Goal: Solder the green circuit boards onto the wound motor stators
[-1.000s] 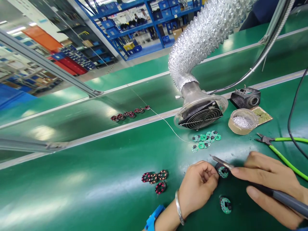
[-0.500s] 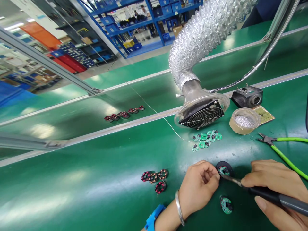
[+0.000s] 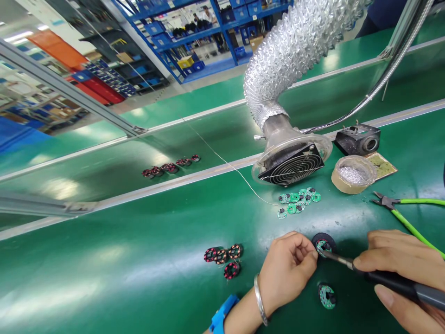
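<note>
Here I am watching my left hand [image 3: 287,266], curled with its fingertips pinching a thin strand, resting on the green tabletop [image 3: 139,260] just beside the round black coil with the green circuit board on top [image 3: 323,244]. My right hand [image 3: 405,273] is gripping the grey-handled soldering iron [image 3: 389,278], fingers closed round its shaft, and its metal tip is touching that board. A second small green round board [image 3: 327,296] is lying just below, between both hands. Further off, a cluster of little green boards [image 3: 298,202] is sitting under the mouth of the silver ribbed extraction hose [image 3: 290,162], three red-wound coils [image 3: 224,260] are lying to the left, and green-handled cutters [image 3: 403,208] are lying to the right.
</note>
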Available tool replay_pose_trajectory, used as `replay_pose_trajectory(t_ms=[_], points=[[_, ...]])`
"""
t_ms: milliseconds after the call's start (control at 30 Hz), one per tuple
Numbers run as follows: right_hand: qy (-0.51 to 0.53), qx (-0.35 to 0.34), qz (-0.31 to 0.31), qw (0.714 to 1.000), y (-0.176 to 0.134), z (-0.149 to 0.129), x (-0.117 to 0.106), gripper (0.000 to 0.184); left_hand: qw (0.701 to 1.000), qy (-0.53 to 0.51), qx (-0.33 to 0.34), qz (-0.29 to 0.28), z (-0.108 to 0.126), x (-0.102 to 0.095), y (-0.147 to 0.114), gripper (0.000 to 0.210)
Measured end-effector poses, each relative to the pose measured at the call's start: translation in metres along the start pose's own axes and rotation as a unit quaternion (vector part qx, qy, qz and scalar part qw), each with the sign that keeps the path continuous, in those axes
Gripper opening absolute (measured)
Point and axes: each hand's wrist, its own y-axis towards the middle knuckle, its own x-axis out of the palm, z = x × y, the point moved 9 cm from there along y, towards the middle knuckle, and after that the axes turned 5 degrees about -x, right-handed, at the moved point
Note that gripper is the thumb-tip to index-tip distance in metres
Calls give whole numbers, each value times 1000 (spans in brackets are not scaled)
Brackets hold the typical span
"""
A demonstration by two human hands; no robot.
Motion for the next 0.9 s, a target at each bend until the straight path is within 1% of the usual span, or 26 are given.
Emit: replay_pose_trajectory(t_ms=[33,67,133,167,267,333,367,400,467,500,567,633,733,833,900], points=[[-2,0,15,1000,-1,0,-3,19,1000,-1,-2,0,0,0,0,9],[-2,-3,17,1000,-1,1,-5,19,1000,-2,-5,0,-1,0,1,9],[5,-16,-16,1000,-2,1,-3,19,1000,-2,-12,-1,-2,0,0,9],[8,-20,-22,1000,-3,2,-5,20,1000,-1,-16,0,-2,0,0,9],[15,-18,5,1000,-3,10,-13,24,1000,-1,-14,0,0,-2,-1,10],[18,-28,20,999,-3,14,-12,32,1000,0,-1,-4,4,-1,-2,3],[21,-34,31,999,-2,16,-11,37,1000,8,9,-5,6,-1,-3,6],[24,-38,41,998,-2,19,-9,41,999,26,22,-1,8,-1,-3,14],[30,-46,42,998,-1,24,0,43,995,82,50,19,13,-1,-3,26],[30,-50,33,998,0,26,6,40,991,112,65,31,16,-1,-3,28],[23,-60,-5,998,0,28,20,32,984,147,94,42,21,-1,-1,28],[11,-71,-47,996,0,27,33,29,981,145,125,26,26,1,2,24],[2,-87,-88,992,-2,25,45,32,977,131,168,-8,34,3,6,20],[0,-95,-102,990,-7,24,50,34,977,120,173,-20,34,3,9,19],[-7,-93,-108,990,-12,27,52,37,983,93,157,-17,30,0,8,24]])
